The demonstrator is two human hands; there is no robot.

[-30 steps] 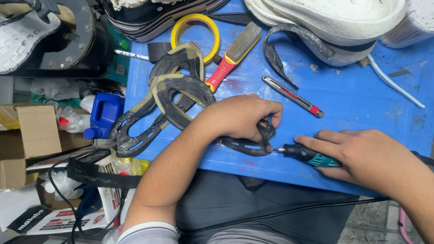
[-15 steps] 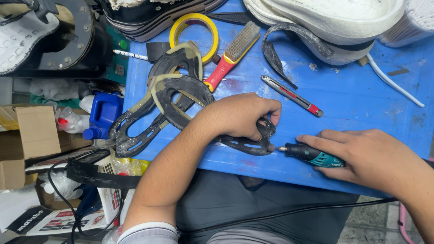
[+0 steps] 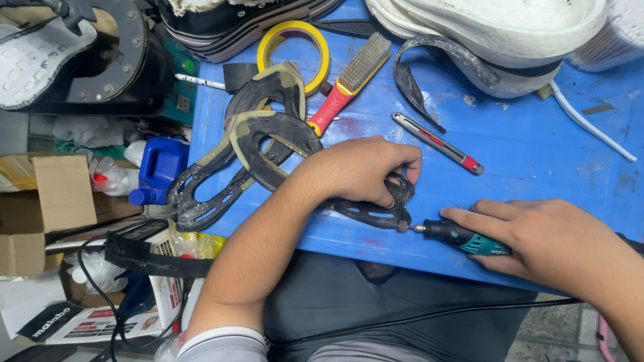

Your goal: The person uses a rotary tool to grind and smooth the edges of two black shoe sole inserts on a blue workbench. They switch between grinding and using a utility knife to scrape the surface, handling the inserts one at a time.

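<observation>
One black sole piece is pressed on the blue bench by the left hand, grip closed on it. One small grinding tool is gripped by the right hand. Two more soles are stacked nearby.

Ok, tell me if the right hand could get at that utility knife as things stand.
Probably yes. The knife lies bare on the blue table, just beyond the right hand, with nothing between them. But that hand's grip is full with the rotary tool, so it would have to put that down first.
</observation>
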